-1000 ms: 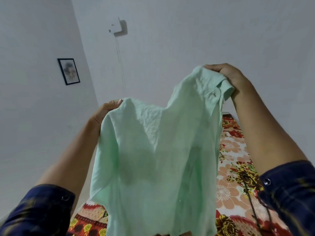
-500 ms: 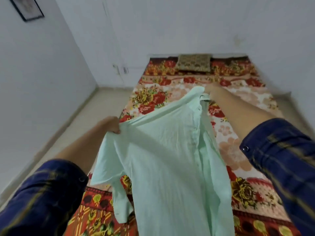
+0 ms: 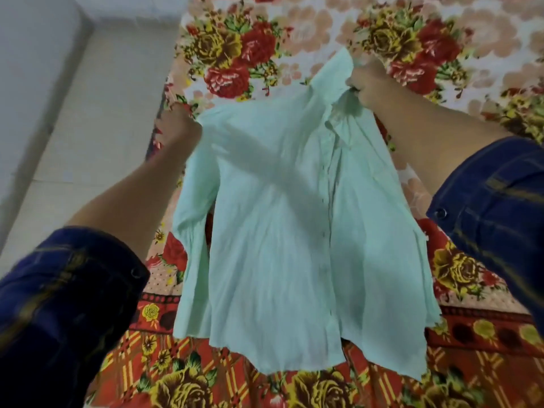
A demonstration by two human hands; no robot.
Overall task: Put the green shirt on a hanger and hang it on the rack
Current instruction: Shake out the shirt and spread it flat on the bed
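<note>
The pale green shirt is spread out over the bed, button front up, its hem toward me. My left hand grips its left shoulder near the bed's left edge. My right hand grips the collar and right shoulder, farther up the bed. The shirt's left sleeve hangs down along its side. No hanger and no rack are in view.
A floral bedsheet in red, yellow and cream covers the bed under the shirt. Beige floor tiles run along the bed's left side, with a white wall beyond.
Both hands have brought the shirt down from chest height in front of the wall to low over the bed. My view has tilted down with it.
</note>
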